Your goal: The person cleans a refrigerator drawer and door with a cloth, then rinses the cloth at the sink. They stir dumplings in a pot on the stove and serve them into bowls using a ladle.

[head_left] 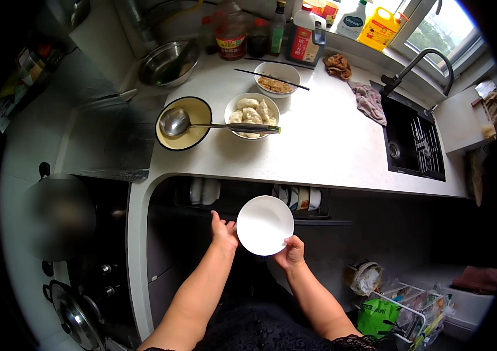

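Observation:
A white bowl (265, 225) is held in front of me, over the pulled-out drawer (234, 202), its empty inside facing up. My right hand (291, 253) grips its lower right rim, thumb on the edge and fingers underneath. Beside the bowl's left edge, my left hand (224, 231) is open with its fingers apart; whether it touches the bowl I cannot tell. On the counter beyond stands a bowl of dumplings (251, 111). A metal ladle (176, 121) rests across it and a cream bowl with a dark rim (168, 140).
Chopsticks (272, 79) lie across a bowl of brownish food (276, 86). Bottles (231, 32) and a metal basin (169, 61) stand at the back. Cloths (368, 102) lie by the black sink (397, 140). More dishes (304, 198) stand in the drawer. A pot (73, 316) is at lower left.

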Demonstrator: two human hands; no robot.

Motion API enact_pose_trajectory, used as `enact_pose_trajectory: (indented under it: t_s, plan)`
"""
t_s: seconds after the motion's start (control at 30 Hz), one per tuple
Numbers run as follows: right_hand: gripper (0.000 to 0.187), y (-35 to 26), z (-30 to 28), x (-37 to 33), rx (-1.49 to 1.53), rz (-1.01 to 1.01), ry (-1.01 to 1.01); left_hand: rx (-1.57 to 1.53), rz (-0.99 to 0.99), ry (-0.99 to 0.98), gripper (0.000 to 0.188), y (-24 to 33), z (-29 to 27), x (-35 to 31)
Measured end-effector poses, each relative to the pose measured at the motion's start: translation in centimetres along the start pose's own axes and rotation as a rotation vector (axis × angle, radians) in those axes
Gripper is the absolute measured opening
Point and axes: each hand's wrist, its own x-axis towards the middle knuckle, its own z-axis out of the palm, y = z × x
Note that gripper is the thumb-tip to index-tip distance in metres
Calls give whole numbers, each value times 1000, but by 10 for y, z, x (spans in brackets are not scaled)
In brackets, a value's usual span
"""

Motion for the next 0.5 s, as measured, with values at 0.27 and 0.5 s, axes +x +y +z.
enact_pose_trajectory:
  t_s: [0.27, 0.5]
  plan:
    - [68, -16, 0, 21, -1, 26, -76, -408, -20, -269, 94, 21, 37, 41]
    - [64, -25, 1, 35, -27, -16, -92, -439, -18, -410, 94, 31, 69, 54]
